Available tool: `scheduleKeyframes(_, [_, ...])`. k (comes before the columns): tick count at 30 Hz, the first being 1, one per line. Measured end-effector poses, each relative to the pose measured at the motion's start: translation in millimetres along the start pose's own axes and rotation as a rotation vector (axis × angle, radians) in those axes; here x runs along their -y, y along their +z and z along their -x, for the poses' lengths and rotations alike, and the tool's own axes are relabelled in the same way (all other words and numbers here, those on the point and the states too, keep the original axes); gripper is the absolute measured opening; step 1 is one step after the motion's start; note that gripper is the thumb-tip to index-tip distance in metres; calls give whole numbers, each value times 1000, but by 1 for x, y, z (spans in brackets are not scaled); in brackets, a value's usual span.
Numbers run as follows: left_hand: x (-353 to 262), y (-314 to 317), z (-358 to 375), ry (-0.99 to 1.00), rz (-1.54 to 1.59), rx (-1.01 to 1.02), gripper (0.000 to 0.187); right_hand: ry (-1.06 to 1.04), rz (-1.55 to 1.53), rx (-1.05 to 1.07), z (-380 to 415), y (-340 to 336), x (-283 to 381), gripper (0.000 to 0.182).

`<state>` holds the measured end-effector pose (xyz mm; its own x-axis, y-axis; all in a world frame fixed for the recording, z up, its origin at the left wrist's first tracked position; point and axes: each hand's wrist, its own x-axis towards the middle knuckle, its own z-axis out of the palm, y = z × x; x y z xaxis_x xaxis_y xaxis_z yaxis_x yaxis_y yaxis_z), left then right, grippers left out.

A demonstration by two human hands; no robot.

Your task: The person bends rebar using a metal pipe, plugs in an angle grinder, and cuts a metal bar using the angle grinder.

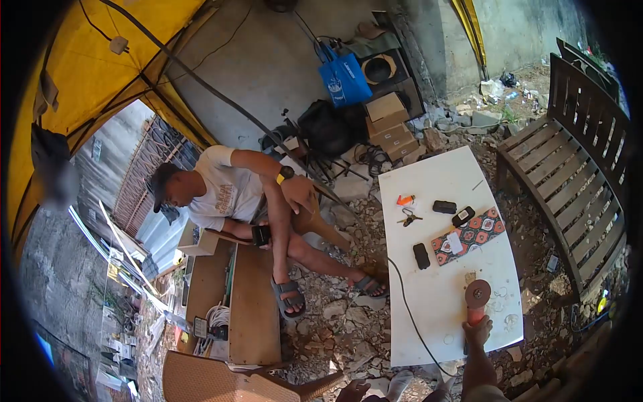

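At the far left of my view a seated person [228, 194] leans forward on a wooden bench [248, 301], holding a dark phone [260, 235] in one hand, feet in sandals on the rubble. Moving right, my left hand [353, 390] shows only at the bottom edge near my knee; I cannot tell whether its fingers are spread or curled. Next comes the white table [429, 321], with a black cable [408, 308] trailing across it. On it lie keys [408, 217], a black phone [421, 256] and a patterned box [469, 234]. My right hand [477, 331] is clamped around the red grinder [477, 301], whose disc rests on the table's near right part. Furthest right stands a slatted bench [569, 167].
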<state>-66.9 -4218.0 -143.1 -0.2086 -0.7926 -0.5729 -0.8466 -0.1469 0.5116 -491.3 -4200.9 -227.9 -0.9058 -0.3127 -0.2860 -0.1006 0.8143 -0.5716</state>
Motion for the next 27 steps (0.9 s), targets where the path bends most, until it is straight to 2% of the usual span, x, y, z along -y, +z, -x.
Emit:
scheduleKeyframes(2, [-44, -22, -22, 49, 111, -93, 37, 84, 55, 47, 7, -1, -3, 74])
scheduleKeyframes(3, [-67, -36, -30, 90, 155, -138, 36, 175, 86, 179, 7, -5, -4, 98])
scheduleKeyframes(4, [-91, -51, -35, 132, 205, -179, 35, 239, 162, 181, 17, -29, 18, 92])
scheduleKeyframes(5, [-113, -71, -39, 187, 248, -221, 35, 113, 309, -6, 35, -21, 13, 72])
scheduleKeyframes(6, [-134, -89, -44, 244, 294, -262, 34, 193, 282, 329, 4, 12, -22, 85])
scheduleKeyframes(7, [-151, -106, -45, 307, 336, -308, 34, 46, 337, 158, 0, 44, -60, 83])
scheduleKeyframes(13, [-236, -217, -35, 712, 517, -495, 30, 108, 204, 291, 39, -131, 0, 93])
scheduleKeyframes(14, [-247, -237, -33, 848, 433, -592, 26, -129, 158, 101, 6, -95, -48, 60])
scheduleKeyframes(15, [-257, -256, -31, 977, 344, -699, 23, -122, 137, 102, 4, -117, -36, 61])
scheduleKeyframes(17, [-303, -307, 7, 974, 469, -723, 17, -103, 100, 112, -7, -181, 2, 62])
scheduleKeyframes(18, [-327, -331, 24, 904, 629, -670, 17, -94, 83, 121, -4, -219, 29, 64])
scheduleKeyframes(19, [-343, -353, 23, 971, 914, -463, 16, -145, 126, -13, 8, -249, 59, 52])
scheduleKeyframes(20, [-375, -379, 39, 1048, 855, -614, 17, -197, 170, -143, 21, -278, 90, 44])
scheduleKeyframes(22, [-455, -442, 66, 1237, 887, -625, 20, -372, -72, -244, 22, -349, 142, 39])
scheduleKeyframes(23, [-471, -468, 50, 1430, 850, -596, 24, -345, -54, -193, 29, -380, 167, 38])
scheduleKeyframes(24, [-501, -484, 78, 1367, 903, -639, 27, -327, -46, -156, 27, -408, 194, 37])
scheduleKeyframes(25, [-533, -500, 107, 1305, 946, -681, 29, -402, -106, -284, 13, -418, 208, 36])
scheduleKeyframes(26, [-556, -515, 116, 1380, 891, -785, 31, -473, -168, -406, -2, -422, 223, 35])
scheduleKeyframes(27, [-578, -529, 123, 1449, 834, -891, 33, -553, -207, -415, -12, -435, 249, 33])
